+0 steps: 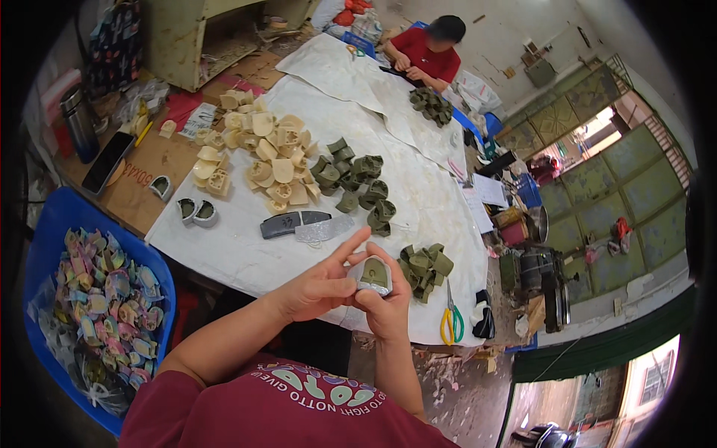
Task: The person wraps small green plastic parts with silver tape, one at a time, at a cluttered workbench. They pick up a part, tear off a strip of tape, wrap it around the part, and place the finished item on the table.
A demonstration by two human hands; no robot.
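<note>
Close in front of my chest I hold a small rounded grey-white piece (pixel 375 275) with an olive-green lining or insert, perhaps a mould. My right hand (pixel 390 305) wraps round its right side, thumb at the lower edge. From the left, my left hand (pixel 317 287) presses its thumb and fingers against the piece, with the index finger raised. Beyond my hands lie a dark grey curved block (pixel 282 225) and a pale flat strip (pixel 324 228). Olive-green curved pieces (pixel 424 270) are heaped just past my right hand.
Cream pieces (pixel 272 153) and more green pieces (pixel 366 168) cover the table's middle. Scissors (pixel 452 322) lie at the right edge. A blue basket (pixel 170 299) of colourful pieces stands left. A phone (pixel 109 163) and flask (pixel 79 125) are far left. Another person (pixel 429 56) works across the table.
</note>
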